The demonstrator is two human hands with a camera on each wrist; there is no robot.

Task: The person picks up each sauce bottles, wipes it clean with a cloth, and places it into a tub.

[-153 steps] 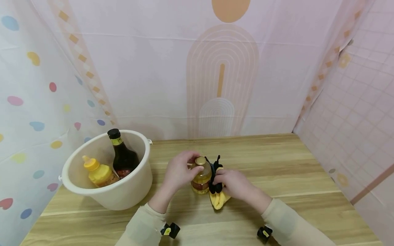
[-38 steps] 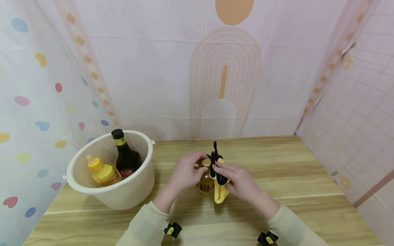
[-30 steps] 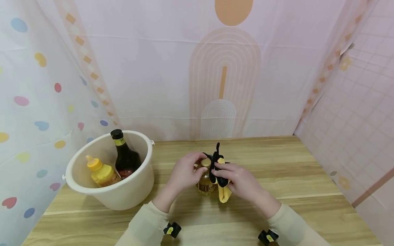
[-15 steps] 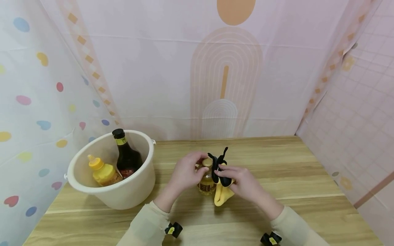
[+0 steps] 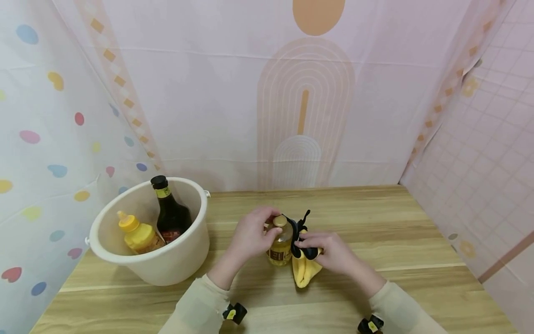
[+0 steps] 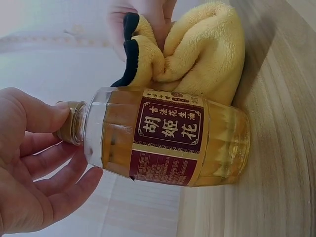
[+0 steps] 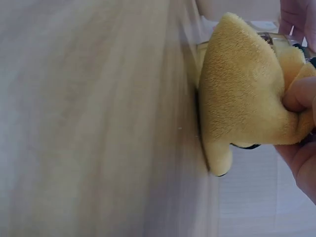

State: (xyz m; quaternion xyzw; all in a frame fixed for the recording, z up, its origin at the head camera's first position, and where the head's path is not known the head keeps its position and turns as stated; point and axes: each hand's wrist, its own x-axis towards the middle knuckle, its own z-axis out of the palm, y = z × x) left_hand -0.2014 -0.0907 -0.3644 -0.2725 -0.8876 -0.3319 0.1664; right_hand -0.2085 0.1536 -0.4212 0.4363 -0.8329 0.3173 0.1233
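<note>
A clear bottle of golden cooking oil (image 6: 170, 138) with a dark red label stands upright on the wooden table. My left hand (image 5: 252, 234) pinches its gold cap (image 6: 71, 122) between thumb and fingers. Against the bottle's right side, my right hand (image 5: 327, 250) grips a bunched yellow cloth (image 5: 303, 271) with black edging. In the right wrist view the cloth (image 7: 242, 89) hangs from the fingers, its lower part at the table surface. Part of the bottle is hidden behind the cloth there.
At the left of the table stands a white bucket (image 5: 200, 222). Inside it are a dark bottle (image 5: 173, 215) with a black cap and a yellow squeeze bottle (image 5: 142, 236). Patterned curtains (image 5: 208, 93) hang behind the wooden table (image 5: 396, 222).
Over the last second my right hand and the cloth have slid down along the bottle's side and slightly right. My left hand stays at the cap. Earlier, the cloth was also against the bottle.
</note>
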